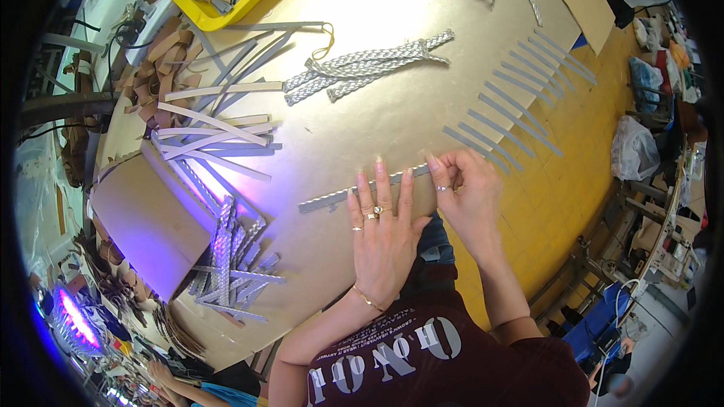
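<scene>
A narrow grey strip with a silver braided edge [323, 202] lies across the near side of the table. My left hand [386, 237] rests flat on it, fingers stretched and slightly apart, pressing it down. At the strip's right end, my right hand [471, 192] pinches it between thumb and forefinger. The part under my left fingers is hidden. Several plain grey strips [520, 114] are laid out in a slanting row along the table's right edge, beyond my right hand.
Silver braided bands [362, 68] lie mid-table. Tan and grey strips [219, 136] are heaped at the left, beside a brown curved sheet [147, 218] and more braided pieces [226, 256]. A yellow tray [200, 15] stands at the far left. Yellow flooring [558, 203] shows past the right edge.
</scene>
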A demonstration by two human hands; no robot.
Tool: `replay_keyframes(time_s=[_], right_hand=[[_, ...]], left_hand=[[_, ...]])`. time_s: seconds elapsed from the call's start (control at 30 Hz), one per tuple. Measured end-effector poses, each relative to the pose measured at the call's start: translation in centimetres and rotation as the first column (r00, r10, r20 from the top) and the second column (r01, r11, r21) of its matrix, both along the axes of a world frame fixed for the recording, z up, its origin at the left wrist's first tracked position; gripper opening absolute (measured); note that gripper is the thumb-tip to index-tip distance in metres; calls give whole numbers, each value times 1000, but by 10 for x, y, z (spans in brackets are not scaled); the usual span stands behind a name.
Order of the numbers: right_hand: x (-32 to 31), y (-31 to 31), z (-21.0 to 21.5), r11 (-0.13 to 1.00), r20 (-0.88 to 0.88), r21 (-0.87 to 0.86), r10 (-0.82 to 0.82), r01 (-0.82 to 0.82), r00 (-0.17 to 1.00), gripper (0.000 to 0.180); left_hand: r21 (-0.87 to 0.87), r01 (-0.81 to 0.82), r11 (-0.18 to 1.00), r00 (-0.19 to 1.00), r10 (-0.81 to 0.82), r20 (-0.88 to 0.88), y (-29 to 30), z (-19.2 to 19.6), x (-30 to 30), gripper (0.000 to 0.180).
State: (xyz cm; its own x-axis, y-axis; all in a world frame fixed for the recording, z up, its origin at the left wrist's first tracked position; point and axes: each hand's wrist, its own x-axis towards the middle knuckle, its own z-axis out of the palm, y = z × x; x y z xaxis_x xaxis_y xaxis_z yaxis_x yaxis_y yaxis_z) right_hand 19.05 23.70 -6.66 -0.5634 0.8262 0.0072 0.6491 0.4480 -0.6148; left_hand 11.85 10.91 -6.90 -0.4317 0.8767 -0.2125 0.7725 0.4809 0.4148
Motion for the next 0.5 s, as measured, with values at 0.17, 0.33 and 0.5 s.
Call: replay_keyframes(time_s=[0.17,0.33,0.5], right_hand=[[-1,-5,-3,999,-13,47,-8,9,1000,17],[-7,-11,-2,986,-114,-3,-166,166,980,17],[-6,-10,-4,980,-91,-96,-185,176,978,23]], left_hand=[[-12,16,1000,999,-16,-45,-1,-1,1,70],[48,5,999,997,-1,-83,-3,-2,-2,65],[365,-40,930,996,66,-59,-8,-15,-31,43]])
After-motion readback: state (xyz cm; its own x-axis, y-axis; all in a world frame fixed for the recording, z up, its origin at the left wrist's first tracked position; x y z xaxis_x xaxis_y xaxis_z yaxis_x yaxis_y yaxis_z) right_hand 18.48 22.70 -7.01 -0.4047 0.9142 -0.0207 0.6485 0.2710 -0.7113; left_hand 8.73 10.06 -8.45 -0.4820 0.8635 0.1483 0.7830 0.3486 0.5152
